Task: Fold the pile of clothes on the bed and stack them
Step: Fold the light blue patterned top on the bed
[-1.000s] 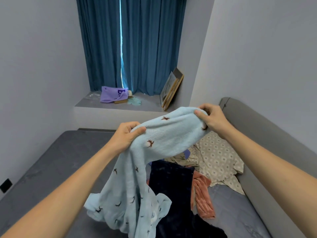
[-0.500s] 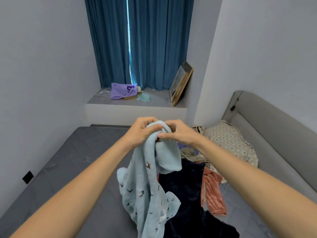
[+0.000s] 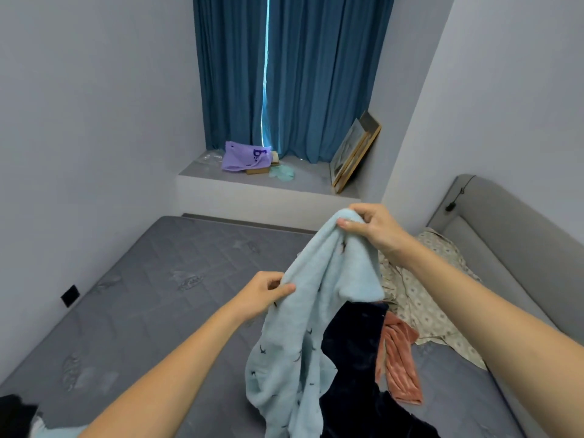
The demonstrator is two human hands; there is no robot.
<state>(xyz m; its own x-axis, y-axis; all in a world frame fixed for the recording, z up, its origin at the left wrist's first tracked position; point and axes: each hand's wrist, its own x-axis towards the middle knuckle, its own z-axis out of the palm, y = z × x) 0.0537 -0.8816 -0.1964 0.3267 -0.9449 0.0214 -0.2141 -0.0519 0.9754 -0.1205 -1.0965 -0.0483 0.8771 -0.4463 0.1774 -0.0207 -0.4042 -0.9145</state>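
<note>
Centre frame: right hand (image 3: 374,230) pinches the top of the light blue garment (image 3: 303,327); left hand (image 3: 264,294) pinches its left edge lower down. Garment hangs over the bed (image 3: 158,295), lower end cut off by the bottom edge. It partly hides the dark garment (image 3: 350,358); pink garment (image 3: 398,358) beside it.

Both bare forearms reach forward from the bottom corners of the view, the right one raised higher than the left. The right hand (image 3: 373,227) is held up at about the middle of the frame, thumb and curled fingers pinching the top edge of the light blue garment (image 3: 303,327). The left hand (image 3: 264,294) sits lower and nearer the body, its thumb laid over the cloth's left edge and its fingers curled behind it. The two hands are well apart.
</note>
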